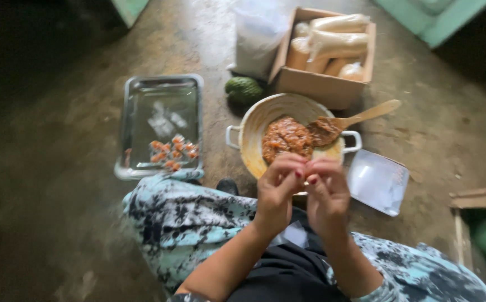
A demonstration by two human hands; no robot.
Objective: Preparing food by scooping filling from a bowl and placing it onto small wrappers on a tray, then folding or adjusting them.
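Your left hand [276,193] and right hand [325,193] pinch a small, barely visible piece together above the pan's [251,134] near rim; loosened fingertips risk dropping it onto the floor [433,128].

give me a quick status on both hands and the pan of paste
Left hand and right hand pinched together, fingertips touching; what they hold is hidden. Pan of brown paste just beyond, wooden spoon resting in it. Nothing between hands and pan.

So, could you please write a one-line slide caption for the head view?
Left hand and right hand meet fingertip to fingertip above a pot of brown paste.
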